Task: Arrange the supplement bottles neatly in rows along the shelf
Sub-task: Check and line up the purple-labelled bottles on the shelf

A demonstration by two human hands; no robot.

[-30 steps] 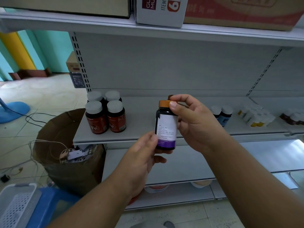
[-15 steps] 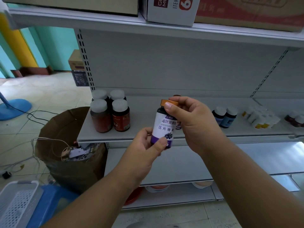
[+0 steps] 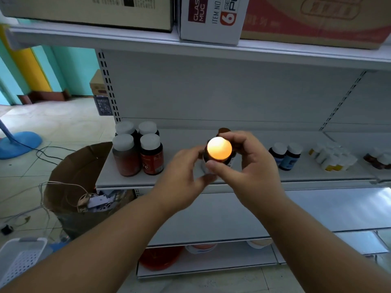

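head view: a dark supplement bottle with a round orange cap (image 3: 219,151) is held in front of the grey metal shelf (image 3: 249,172), tilted so that its cap faces the camera. it is grasped from both sides: the left hand (image 3: 182,178) is curled on its body at 9 o'clock, and the right hand (image 3: 248,166) is wrapped round it from 3 o'clock, with the thumb pressed just below the cap at 6 o'clock. both grips are thus closed on the bottle.

at 9 o'clock from the held bottle, four brown bottles with white caps (image 3: 138,151) are seen standing upright on the shelf in a two-by-two block, touching one another. at 3 o'clock, two dark blue-labelled bottles with white caps (image 3: 285,155) are stood side by side, and farther along, a cluster of small white and yellow bottles (image 3: 332,158) is seen.

a white glass mug carton (image 3: 211,17) is seen on the upper shelf at 12 o'clock. a brown paper sack (image 3: 80,185) is seen on the floor at 8 o'clock.
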